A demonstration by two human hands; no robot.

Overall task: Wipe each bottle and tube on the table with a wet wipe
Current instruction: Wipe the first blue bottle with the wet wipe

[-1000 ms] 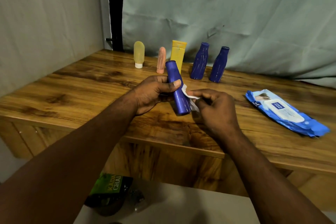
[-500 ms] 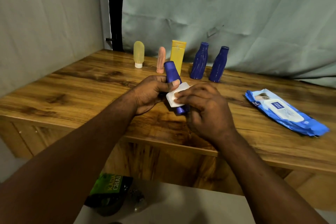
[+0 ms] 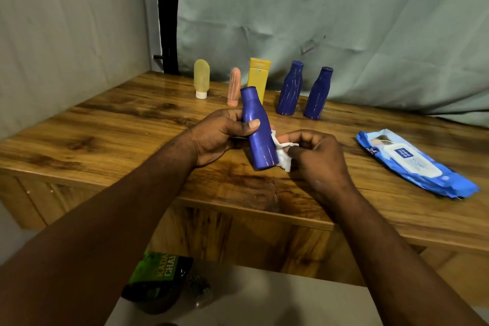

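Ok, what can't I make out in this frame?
Head view only.
Wet wipe: mostly bunched inside the right hand's grip.
Held blue bottle: far side faces away, inside the left hand's grip.
Yellow tube: lower part hidden behind the held bottle.
Green packet below the table: print partly covered by the left forearm.
Wipes pack: small print too small to read.

One wide-angle view is given, taken from the person's head and aimed forward and down. The worktop (image 3: 105,140) is seen across its near edge, the left hand (image 3: 219,137) and right hand (image 3: 317,159) are framed close at centre, and the curtain (image 3: 344,21) is seen behind.
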